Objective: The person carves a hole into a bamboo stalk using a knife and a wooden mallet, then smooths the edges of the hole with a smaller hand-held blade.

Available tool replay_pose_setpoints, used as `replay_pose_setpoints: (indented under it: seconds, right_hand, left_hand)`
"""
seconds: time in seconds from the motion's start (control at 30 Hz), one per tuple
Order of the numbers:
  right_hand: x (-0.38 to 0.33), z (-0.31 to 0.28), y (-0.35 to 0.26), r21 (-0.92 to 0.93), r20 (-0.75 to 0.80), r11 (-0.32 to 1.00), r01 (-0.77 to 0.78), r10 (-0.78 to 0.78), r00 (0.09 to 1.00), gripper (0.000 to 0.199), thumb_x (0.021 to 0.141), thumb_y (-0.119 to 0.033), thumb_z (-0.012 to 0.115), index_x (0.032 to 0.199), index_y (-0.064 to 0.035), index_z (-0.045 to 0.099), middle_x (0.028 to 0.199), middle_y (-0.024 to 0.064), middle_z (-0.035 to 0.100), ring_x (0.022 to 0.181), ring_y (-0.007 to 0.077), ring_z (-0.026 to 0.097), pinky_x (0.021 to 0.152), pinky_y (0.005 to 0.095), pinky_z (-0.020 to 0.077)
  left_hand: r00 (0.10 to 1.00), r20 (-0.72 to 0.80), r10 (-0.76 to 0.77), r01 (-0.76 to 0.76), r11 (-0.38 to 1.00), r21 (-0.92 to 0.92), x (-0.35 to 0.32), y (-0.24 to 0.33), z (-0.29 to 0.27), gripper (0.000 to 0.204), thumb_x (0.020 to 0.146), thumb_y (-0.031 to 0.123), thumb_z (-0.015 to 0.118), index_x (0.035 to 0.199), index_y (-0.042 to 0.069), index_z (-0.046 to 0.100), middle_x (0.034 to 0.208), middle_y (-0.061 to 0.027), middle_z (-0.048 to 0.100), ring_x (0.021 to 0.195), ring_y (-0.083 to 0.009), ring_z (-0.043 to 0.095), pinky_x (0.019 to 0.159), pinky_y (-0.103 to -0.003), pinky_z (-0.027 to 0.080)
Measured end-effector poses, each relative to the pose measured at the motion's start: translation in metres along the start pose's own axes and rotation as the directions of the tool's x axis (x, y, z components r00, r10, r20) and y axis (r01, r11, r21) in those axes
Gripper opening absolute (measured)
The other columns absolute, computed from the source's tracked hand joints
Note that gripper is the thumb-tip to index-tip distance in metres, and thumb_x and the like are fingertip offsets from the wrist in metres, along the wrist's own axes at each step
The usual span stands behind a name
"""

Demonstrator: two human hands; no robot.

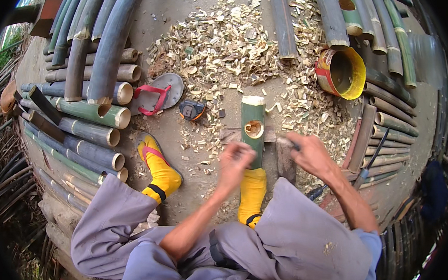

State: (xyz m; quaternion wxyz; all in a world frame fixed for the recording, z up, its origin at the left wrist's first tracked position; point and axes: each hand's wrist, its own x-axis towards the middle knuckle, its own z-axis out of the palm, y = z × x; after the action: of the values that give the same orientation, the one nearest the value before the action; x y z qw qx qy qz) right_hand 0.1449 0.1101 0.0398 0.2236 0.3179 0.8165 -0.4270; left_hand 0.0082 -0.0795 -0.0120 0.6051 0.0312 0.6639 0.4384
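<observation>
A short green bamboo section [252,124] lies on the ground in front of me, with a round hole cut in its upper side. My foot in a yellow sock [252,191] presses on its near end. My left hand [234,161] hovers blurred beside the section's near left side, fingers curled; I cannot tell if it holds anything. My right hand [310,153] is to the right of the section, closed around a small dark tool whose tip points toward the bamboo. A wooden block [286,162] lies under that hand.
Stacked bamboo poles [89,114] fill the left side, and more poles [389,124] lie on the right. Wood chips [230,43] cover the ground ahead. A yellow-and-red can [343,71], a sandal [157,95], a small tape measure [191,110] and my other yellow-socked foot [159,169] are nearby.
</observation>
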Motion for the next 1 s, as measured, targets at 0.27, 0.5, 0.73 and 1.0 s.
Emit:
replay_pose_setpoints:
  seconds: [0.27, 0.5, 0.73, 1.0]
  right_hand:
    - [-0.024, 0.042, 0.017, 0.506, -0.422, 0.863, -0.002, 0.25, 0.872, 0.038, 0.081, -0.006, 0.056, 0.118, -0.0092, 0.059, 0.063, -0.0035, 0.051, 0.05, 0.0061, 0.047, 0.048, 0.0243, 0.04]
    - [-0.044, 0.065, 0.027, 0.559, -0.534, 0.825, 0.088, 0.277, 0.799, 0.035, 0.08, -0.005, 0.056, 0.115, -0.0063, 0.059, 0.063, 0.0009, 0.056, 0.054, 0.0068, 0.052, 0.051, 0.0264, 0.0443]
    - [-0.053, 0.095, 0.045, 0.545, -0.487, 0.836, -0.066, 0.379, 0.787, 0.036, 0.078, -0.008, 0.056, 0.114, -0.0044, 0.059, 0.077, 0.0179, 0.064, 0.062, 0.022, 0.061, 0.061, 0.0344, 0.0482]
    - [-0.05, 0.09, 0.024, 0.565, -0.562, 0.824, 0.03, 0.358, 0.746, 0.031, 0.085, -0.016, 0.057, 0.11, -0.0005, 0.049, 0.073, 0.0131, 0.059, 0.062, 0.0214, 0.058, 0.059, 0.0357, 0.0486]
  left_hand:
    - [0.735, 0.442, 0.515, -0.415, -0.173, 0.893, 0.069, 0.006, -0.132, 0.04, 0.069, -0.001, 0.056, 0.109, 0.004, 0.055, 0.108, -0.0099, 0.055, 0.099, -0.0276, 0.053, 0.082, -0.037, 0.047]
    - [0.894, 0.26, 0.366, -0.278, -0.005, 0.961, 0.067, 0.068, -0.107, 0.018, 0.072, 0.009, 0.062, 0.089, 0.006, 0.06, 0.096, -0.0147, 0.061, 0.08, -0.0355, 0.062, 0.064, -0.046, 0.05]
    - [0.13, 0.385, 0.914, -0.988, 0.085, 0.132, 0.036, 0.255, 0.154, 0.027, 0.074, 0.016, 0.071, 0.09, -0.001, 0.056, 0.069, -0.0187, 0.056, 0.063, -0.0332, 0.057, 0.058, -0.043, 0.044]
    - [0.645, 0.443, 0.623, -0.765, 0.518, 0.383, 0.03, 0.214, 0.105, 0.048, 0.076, 0.027, 0.069, 0.111, -0.004, 0.059, 0.103, -0.015, 0.065, 0.093, -0.0211, 0.063, 0.083, -0.034, 0.051]
